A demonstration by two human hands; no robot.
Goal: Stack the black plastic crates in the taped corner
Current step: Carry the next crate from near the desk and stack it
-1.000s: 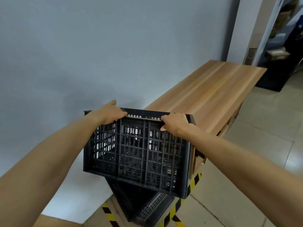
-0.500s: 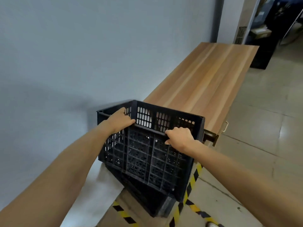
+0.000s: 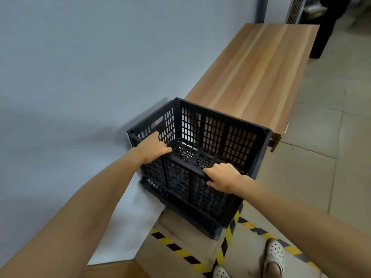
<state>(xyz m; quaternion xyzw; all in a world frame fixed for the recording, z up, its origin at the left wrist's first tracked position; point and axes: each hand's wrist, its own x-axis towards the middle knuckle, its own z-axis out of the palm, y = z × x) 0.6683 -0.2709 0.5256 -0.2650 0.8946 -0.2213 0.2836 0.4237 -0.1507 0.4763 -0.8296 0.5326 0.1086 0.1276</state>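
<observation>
The left hand point(image 3: 152, 146) curls over the near rim of the upper crate point(image 3: 202, 145), close to that crate's left corner, fingers hooked inside. The crate sits on a lower crate point(image 3: 180, 209) in the corner marked by striped tape point(image 3: 174, 247), against the wall and just beside the desk point(image 3: 259, 71). The latticed plastic looks stiff and light; its rim and the handle slot point(image 3: 157, 122) give sure holds. The right hand point(image 3: 222, 178) is closed over the same rim toward that crate's right side.
</observation>
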